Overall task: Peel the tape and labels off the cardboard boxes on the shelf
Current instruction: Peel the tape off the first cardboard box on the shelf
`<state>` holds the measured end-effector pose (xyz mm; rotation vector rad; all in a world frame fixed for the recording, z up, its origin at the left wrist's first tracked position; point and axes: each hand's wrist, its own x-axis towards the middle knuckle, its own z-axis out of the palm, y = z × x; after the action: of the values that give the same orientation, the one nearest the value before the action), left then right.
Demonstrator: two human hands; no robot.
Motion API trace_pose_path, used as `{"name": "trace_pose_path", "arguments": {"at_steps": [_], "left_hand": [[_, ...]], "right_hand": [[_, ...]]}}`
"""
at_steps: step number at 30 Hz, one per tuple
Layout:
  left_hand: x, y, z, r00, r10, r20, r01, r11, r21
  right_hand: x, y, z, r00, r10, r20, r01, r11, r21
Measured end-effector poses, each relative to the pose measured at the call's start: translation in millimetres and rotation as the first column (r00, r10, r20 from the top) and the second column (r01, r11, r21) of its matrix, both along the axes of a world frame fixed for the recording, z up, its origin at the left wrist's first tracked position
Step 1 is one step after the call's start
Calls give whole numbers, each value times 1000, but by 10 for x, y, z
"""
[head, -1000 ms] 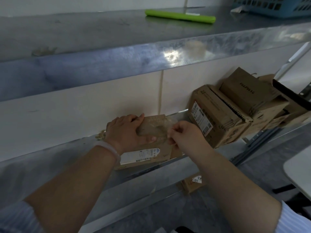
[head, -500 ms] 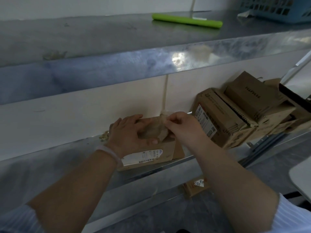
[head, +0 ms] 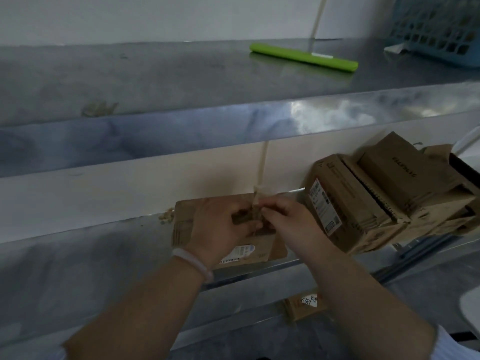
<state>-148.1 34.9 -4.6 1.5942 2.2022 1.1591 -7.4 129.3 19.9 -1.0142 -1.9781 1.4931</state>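
Presently: box (head: 185, 219), flat on lower shelf (head: 104, 258), near the stack (head: 363, 201). Left hand (head: 220, 232) curled over its top, holding it down; right hand (head: 293, 227) pinching the lifted tape (head: 256, 203) end where the hands meet. Advised: draw tape low and slow, left hand braced close, lest cardboard tear. Label (head: 240, 252) on front face, not yet peeled.

A storeroom or packing back room: long stainless-steel shelves (head: 181, 74) run along a plain pale wall (head: 104, 193). Brown cardboard shipping boxes (head: 376, 198) with white barcode labels (head: 323, 206) are heaped on the lower one. A green flat mop head (head: 304, 57) and blue plastic lattice basket (head: 436, 29) sit on top.
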Motion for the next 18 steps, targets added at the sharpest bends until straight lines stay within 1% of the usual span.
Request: {"name": "trace_pose_path", "arguments": {"at_steps": [5,7,9,11,13,15,16,17,18], "left_hand": [[-11,59,-44,992,109,55,-108,994,-26],[7,77,-37,992,112,58,-110,993,-33],[39,90,-35,996,86,4,-86,995,-43],[54,101,-30,994,98,-39,-100,993,-55],[50,110,-29,990,138,-42,-141,988,-68],[63,105,-16,982,184,-31,-186,979,-78],[70,96,-11,979,202,-20,-203,976,-86],[73,89,-14,976,220,-5,-219,971,-100],[78,83,-11,972,235,9,-232,966,-116]], "right_hand": [[39,175,-48,999,41,4,-41,993,113],[34,213,-63,995,97,-8,-95,985,141],[25,238,-64,981,192,-35,-186,974,127],[16,277,-72,967,256,2,-251,949,190],[22,316,-86,972,235,23,-233,941,244],[33,360,-88,989,144,-29,-133,962,237],[41,383,-99,991,131,-24,-121,961,249],[53,401,-127,985,170,10,-165,942,294],[68,407,-160,965,248,79,-260,902,344]]}}
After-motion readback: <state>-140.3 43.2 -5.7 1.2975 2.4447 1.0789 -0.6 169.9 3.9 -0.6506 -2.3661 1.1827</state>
